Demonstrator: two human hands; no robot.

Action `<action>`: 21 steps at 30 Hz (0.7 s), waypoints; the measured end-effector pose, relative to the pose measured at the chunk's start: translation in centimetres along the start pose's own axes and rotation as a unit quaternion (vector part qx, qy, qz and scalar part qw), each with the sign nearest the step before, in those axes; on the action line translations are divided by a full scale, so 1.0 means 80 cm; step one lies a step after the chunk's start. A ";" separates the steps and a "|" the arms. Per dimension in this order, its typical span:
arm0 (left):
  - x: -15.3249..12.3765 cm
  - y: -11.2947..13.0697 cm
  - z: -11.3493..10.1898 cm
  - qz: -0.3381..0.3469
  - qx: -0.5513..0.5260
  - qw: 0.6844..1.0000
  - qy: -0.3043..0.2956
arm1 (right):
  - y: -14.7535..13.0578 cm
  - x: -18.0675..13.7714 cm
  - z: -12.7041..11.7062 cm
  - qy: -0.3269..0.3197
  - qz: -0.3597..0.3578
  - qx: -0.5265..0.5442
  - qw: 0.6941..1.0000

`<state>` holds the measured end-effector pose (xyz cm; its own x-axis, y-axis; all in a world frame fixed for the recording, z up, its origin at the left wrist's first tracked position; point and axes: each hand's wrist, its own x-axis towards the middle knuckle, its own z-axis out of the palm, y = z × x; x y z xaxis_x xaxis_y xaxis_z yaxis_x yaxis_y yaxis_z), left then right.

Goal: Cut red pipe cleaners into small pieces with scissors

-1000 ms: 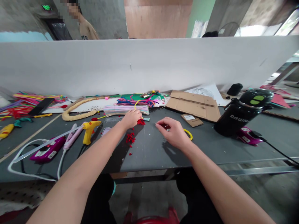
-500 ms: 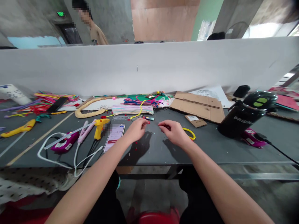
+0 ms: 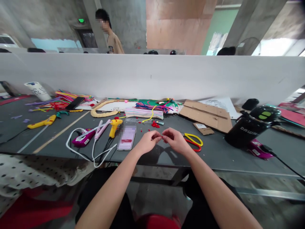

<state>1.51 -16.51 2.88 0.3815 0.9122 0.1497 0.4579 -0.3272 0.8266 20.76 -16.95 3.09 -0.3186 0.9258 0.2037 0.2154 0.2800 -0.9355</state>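
My left hand (image 3: pixel 148 142) and my right hand (image 3: pixel 175 140) meet above the near part of the grey table (image 3: pixel 214 152), fingertips pinched together on a tiny red piece (image 3: pixel 162 137). Its shape is too small to make out. A small heap of red bits (image 3: pixel 155 124) lies on the table just beyond my hands. Red and yellow pipe-cleaner loops (image 3: pixel 194 141) lie right of my right hand. A phone (image 3: pixel 126 138) with a lit screen lies left of my left hand.
A yellow glue gun (image 3: pixel 114 126), a pink tool (image 3: pixel 84 139) and white cables lie at the left. Bundles of coloured pipe cleaners (image 3: pixel 149 109), cardboard (image 3: pixel 206 112) and a black bottle (image 3: pixel 252 126) stand further back. A white partition (image 3: pixel 152 76) closes the table's far side; a person (image 3: pixel 111 35) stands beyond it.
My left hand came back from the red bits toward me and met my right hand. Both now pinch together. The view has tilted and shifted right across the table.
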 end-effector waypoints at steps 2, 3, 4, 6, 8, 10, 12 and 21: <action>0.013 -0.018 -0.027 -0.012 0.099 0.995 0.001 | 0.002 0.002 -0.003 0.036 0.011 -0.026 0.999; 0.022 -0.029 -0.044 -0.034 0.177 0.983 0.031 | 0.002 0.003 -0.006 0.054 0.014 -0.040 0.998; 0.033 -0.043 -0.063 -0.075 0.263 0.959 0.069 | 0.002 0.003 -0.010 0.067 0.016 -0.051 0.996; 0.058 -0.071 -0.098 -0.128 0.315 0.935 0.099 | 0.001 0.003 -0.016 0.072 0.022 -0.059 0.995; 0.082 -0.097 -0.123 -0.154 0.351 0.918 0.104 | -0.002 0.001 -0.019 0.066 0.026 -0.060 0.996; 0.103 -0.116 -0.135 -0.164 0.383 0.905 0.089 | -0.007 0.000 -0.020 0.054 0.018 -0.084 0.995; 0.119 -0.127 -0.136 -0.165 0.403 0.898 0.061 | -0.010 -0.001 -0.020 0.043 0.008 -0.109 0.993; 0.134 -0.120 -0.122 -0.172 0.441 0.880 0.044 | -0.013 -0.002 -0.025 0.041 -0.012 -0.110 0.993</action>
<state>-6.62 -1.21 1.87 0.0526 0.9975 0.0468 0.9939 -0.0568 0.0943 22.47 -16.85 4.61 -0.2516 0.9333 0.2561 0.4085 0.3423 -0.8461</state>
